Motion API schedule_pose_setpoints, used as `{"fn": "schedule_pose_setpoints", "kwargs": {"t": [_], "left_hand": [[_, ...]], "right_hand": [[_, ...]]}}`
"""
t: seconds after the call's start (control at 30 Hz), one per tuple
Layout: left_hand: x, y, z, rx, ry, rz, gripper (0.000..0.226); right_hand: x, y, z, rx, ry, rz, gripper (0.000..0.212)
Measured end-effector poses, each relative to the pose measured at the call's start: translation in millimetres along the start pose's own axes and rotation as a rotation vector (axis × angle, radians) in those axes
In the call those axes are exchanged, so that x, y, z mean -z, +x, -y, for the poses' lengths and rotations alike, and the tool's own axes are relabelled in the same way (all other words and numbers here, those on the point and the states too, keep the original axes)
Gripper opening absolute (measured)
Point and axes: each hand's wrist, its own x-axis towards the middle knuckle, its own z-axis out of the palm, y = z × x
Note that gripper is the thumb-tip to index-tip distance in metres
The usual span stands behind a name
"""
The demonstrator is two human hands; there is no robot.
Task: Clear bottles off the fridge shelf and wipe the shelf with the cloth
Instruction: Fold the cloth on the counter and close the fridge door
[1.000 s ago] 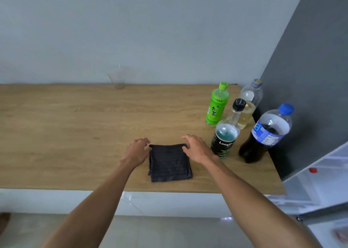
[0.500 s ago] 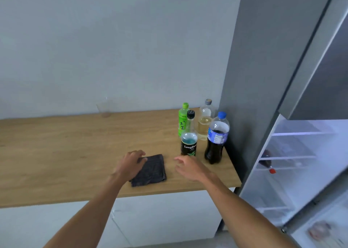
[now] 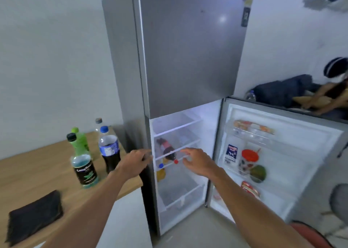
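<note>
Your hands have left the cloth and swung right, and both now reach toward the open fridge point(image 3: 188, 59). Left of the fridge, the dark folded cloth point(image 3: 34, 215) lies flat near the front edge of the wooden counter point(image 3: 28, 172), with nothing on it. Your left hand point(image 3: 134, 163) sits at the fridge's left front edge, fingers curled loosely and empty; your right hand point(image 3: 199, 162) hovers spread wide just in front of the clear middle shelf point(image 3: 190, 144), holding nothing. Inside the fridge, a red-capped cola bottle point(image 3: 167, 150) lies on its side on that shelf, and a blue-capped bottle of yellow drink point(image 3: 161, 172) lies just below it. Four upright plastic bottles crowd the counter's end beside the fridge wall: a black-capped bottle point(image 3: 83, 169), a green tea bottle point(image 3: 80, 141), a blue-capped cola bottle point(image 3: 109, 151) and a clear one point(image 3: 98, 124) behind. Right of the fridge body, the open door point(image 3: 282, 163) holds smooth cartons and tubs.
</note>
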Motion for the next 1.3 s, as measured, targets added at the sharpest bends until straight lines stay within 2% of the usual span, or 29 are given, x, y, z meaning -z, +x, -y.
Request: {"fn": "schedule_pose_setpoints", "kwargs": {"t": [0.1, 0.23, 0.37, 0.7, 0.93, 1.1, 1.3], "left_hand": [[-18.8, 52.1, -63.1, -0.150, 0.023, 0.063, 0.028], [-46.8, 116.9, -133.7, -0.249, -0.023, 0.061, 0.046], [-71.1, 175.2, -210.6, -0.402, -0.041, 0.083, 0.049], [-111.3, 324.9, -341.4, -0.633, -0.055, 0.105, 0.056], [-140.1, 406.6, -395.2, -0.752, -0.042, 0.070, 0.061], [-169.6, 440.9, -409.0, -0.751, -0.026, 0.092, 0.065], [-193.8, 448.5, -402.0, -0.734, -0.072, 0.011, 0.057]], "right_hand": [[54.1, -19.2, -53.8, -0.129, 0.002, -0.093, 0.042], [118.9, -40.4, -113.6, -0.250, -0.037, -0.220, 0.041], [176.0, -50.5, -169.8, -0.361, -0.106, -0.332, 0.042], [278.7, -42.3, -280.8, -0.619, -0.285, -0.548, 0.049], [319.4, -9.0, -343.3, -0.713, -0.368, -0.626, 0.063], [319.7, 9.9, -375.9, -0.744, -0.428, -0.579, 0.062], [311.7, 12.1, -388.1, -0.717, -0.528, -0.608, 0.060]]}}
